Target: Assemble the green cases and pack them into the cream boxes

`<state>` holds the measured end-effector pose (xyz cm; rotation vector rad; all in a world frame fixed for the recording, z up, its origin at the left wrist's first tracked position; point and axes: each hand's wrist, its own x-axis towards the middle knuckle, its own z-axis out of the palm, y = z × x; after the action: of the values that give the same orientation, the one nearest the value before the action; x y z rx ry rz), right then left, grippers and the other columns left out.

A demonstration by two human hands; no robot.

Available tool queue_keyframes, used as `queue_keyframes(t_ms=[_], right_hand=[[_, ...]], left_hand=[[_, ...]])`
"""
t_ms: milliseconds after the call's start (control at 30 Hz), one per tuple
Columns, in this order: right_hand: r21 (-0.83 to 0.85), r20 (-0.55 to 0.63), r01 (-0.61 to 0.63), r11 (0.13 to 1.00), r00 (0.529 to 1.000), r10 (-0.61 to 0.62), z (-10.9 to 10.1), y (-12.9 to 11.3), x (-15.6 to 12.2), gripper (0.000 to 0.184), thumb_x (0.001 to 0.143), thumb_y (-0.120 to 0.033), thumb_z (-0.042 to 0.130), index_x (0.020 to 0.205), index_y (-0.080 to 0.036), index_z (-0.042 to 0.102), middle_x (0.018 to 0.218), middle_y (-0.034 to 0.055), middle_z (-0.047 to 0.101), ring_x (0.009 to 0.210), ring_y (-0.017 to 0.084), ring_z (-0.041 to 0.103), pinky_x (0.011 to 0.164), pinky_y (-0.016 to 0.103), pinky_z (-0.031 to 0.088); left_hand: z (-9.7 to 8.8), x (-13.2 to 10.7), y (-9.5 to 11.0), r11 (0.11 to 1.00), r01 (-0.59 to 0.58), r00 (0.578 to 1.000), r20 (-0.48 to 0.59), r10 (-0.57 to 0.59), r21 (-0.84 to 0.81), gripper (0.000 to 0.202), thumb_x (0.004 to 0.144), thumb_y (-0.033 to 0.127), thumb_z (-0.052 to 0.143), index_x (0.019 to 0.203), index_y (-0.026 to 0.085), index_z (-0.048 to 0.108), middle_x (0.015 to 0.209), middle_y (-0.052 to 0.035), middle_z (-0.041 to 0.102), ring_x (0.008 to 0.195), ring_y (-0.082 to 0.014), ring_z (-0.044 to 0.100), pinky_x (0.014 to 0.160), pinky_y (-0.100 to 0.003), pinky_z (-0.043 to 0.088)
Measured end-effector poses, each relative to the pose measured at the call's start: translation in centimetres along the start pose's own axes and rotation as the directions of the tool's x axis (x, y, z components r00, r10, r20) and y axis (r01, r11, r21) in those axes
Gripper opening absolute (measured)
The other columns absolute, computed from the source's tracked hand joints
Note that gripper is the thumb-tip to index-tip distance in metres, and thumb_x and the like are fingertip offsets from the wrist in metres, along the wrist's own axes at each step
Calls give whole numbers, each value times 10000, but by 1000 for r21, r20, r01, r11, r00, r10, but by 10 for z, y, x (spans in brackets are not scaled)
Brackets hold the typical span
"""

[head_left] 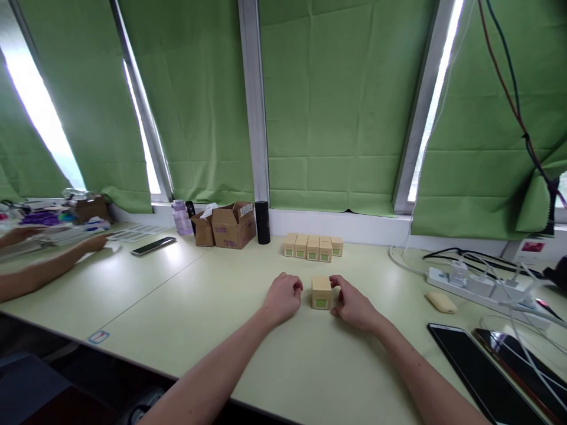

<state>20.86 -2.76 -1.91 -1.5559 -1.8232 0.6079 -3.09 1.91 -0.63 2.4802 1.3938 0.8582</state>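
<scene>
A small cream box (321, 293) with a green label on its front stands on the pale green table (212, 313) between my hands. My right hand (353, 305) lies at its right side with curled fingers touching the box's upper right edge. My left hand (284, 297) rests on the table just left of the box, fingers curled in and a small gap between them and the box. Behind, near the window sill, several more cream boxes (312, 247) with green labels stand in a tight row.
Two open cardboard boxes (233, 225), a black cylinder (263, 222) and a purple bottle (181, 217) stand at the back. A phone (153, 245) lies left. Another person's arms (48, 265) reach in at far left. A power strip (481, 287), a yellowish pad (441, 302) and dark tablets (481, 369) lie right.
</scene>
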Motion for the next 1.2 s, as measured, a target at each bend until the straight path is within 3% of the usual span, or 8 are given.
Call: queue_keyframes(t_ms=[167,400,633,767,900,1033,1200], right_hand=[[284,-26,112,952,994,-110,7,-6,1,593,680,-217,709,1250,-255,551,1260,37,657,820,165,607,723,300,500],[416,-203,86,905,979,0,13,13,24,498,641,-177,706,1135,-208,643,1207,62,713,741,141,624,716,290,558],[351,-403,-92,932,883,239,-10,47,57,459,689,-196,670,1148,-191,642,1194,114,732,701,176,673,661,318,569],[263,-493,-129,956,834,248,-17,58,64,467,731,-214,666,1196,-228,622,1148,89,726,782,201,669,716,321,553],[171,-572,-164,972,787,233,-11,61,57,405,791,-228,613,1195,-208,593,1181,139,628,839,234,657,794,377,542],[84,-523,-118,989,840,145,1,59,50,191,810,-184,574,980,-215,654,1140,107,591,828,208,653,864,376,540],[19,-462,-104,994,881,101,6,57,56,257,827,-148,566,1051,-194,684,1252,116,590,927,205,666,915,353,535]], left_hand=[[2,0,-4,1000,11,1000,-20,-10,16,168,837,94,566,831,220,678,870,-44,732,950,-247,629,828,-353,485],[2,0,-4,1000,-6,1000,-22,6,2,179,855,99,552,853,215,688,881,-45,735,957,-243,630,851,-362,492],[1,0,-2,1000,-5,1000,-9,5,-8,184,860,104,548,860,207,701,885,-54,736,945,-238,626,864,-375,501],[1,-1,-2,1000,-2,1000,-5,2,-13,188,867,113,543,863,207,706,888,-59,736,944,-241,625,856,-378,507],[4,0,-5,1000,-9,1000,-8,9,-11,192,868,111,541,872,208,706,894,-60,736,949,-245,625,863,-383,509],[6,1,-6,1000,-13,1000,-7,13,-10,197,859,99,544,867,210,706,883,-57,736,951,-245,630,861,-379,507],[5,1,-5,1000,-16,1000,-5,16,-13,190,863,106,549,867,209,708,883,-60,737,952,-245,633,860,-374,508]])
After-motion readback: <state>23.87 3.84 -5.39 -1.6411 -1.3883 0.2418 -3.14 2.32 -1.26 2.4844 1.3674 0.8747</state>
